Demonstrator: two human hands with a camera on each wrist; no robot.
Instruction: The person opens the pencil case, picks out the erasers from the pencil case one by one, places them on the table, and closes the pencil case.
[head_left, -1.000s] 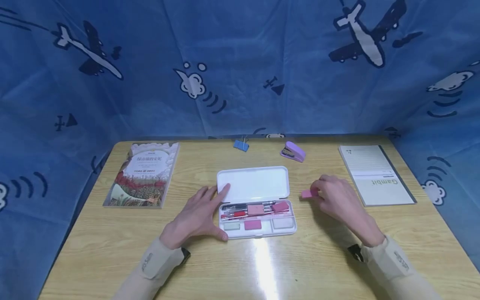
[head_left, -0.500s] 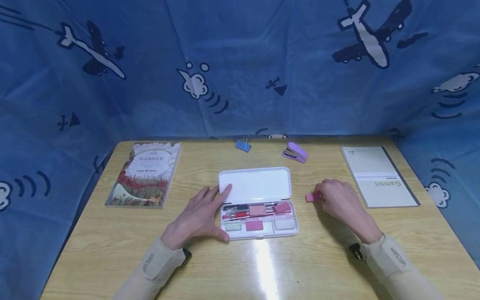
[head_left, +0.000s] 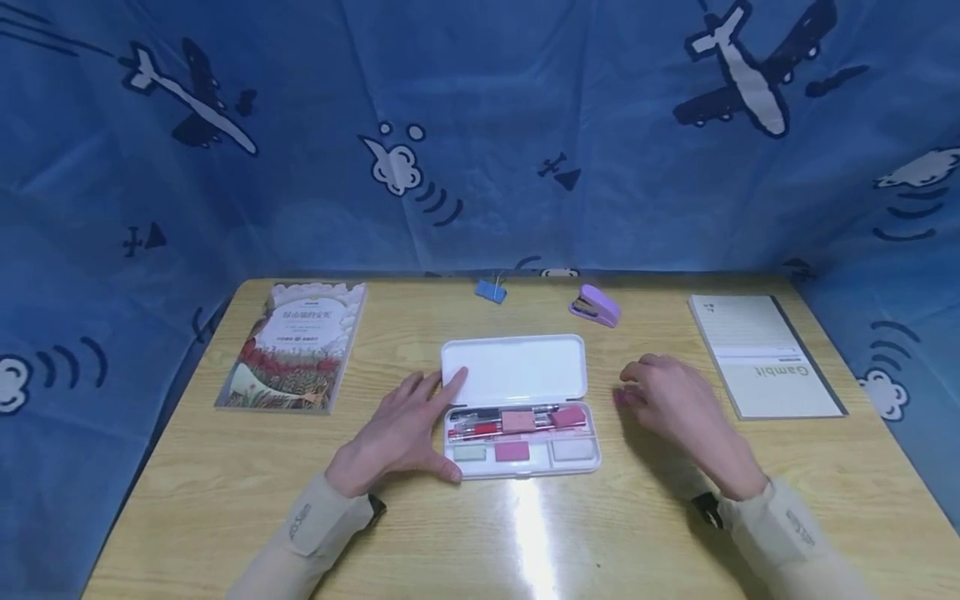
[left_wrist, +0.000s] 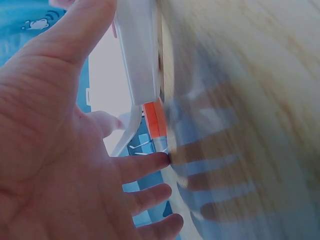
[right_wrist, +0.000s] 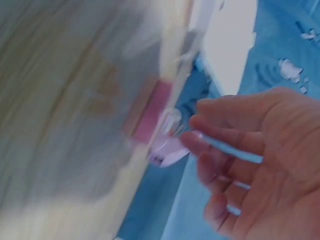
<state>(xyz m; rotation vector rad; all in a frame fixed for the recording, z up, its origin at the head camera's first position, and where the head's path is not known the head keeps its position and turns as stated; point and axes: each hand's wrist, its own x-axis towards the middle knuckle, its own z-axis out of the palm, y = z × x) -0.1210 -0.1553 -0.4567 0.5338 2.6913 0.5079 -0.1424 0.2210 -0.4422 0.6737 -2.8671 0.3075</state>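
A white pencil case (head_left: 517, 367) lies with its lid raised, holding pens (head_left: 476, 429) and several erasers (head_left: 512, 451). My left hand (head_left: 397, 433) spreads over its left side, index finger touching the lid and thumb at the front left corner. To the right of the case, my right hand (head_left: 678, 408) hovers low over the table. Just under its fingertips a pink eraser (right_wrist: 154, 112) rests on the tabletop, mostly hidden in the head view. In the right wrist view the fingers are loosely bent, apart from that eraser.
A blue binder clip (head_left: 491, 291) and a purple stapler (head_left: 595, 306) sit near the back edge. An illustrated book (head_left: 296, 346) lies at the left, a notebook (head_left: 767, 354) at the right. Behind the table hangs a blue printed cloth (head_left: 465, 142).
My right hand has lowered the pink eraser to the table and let go of it. The left hand has stayed on the case. The head view has shifted slightly.
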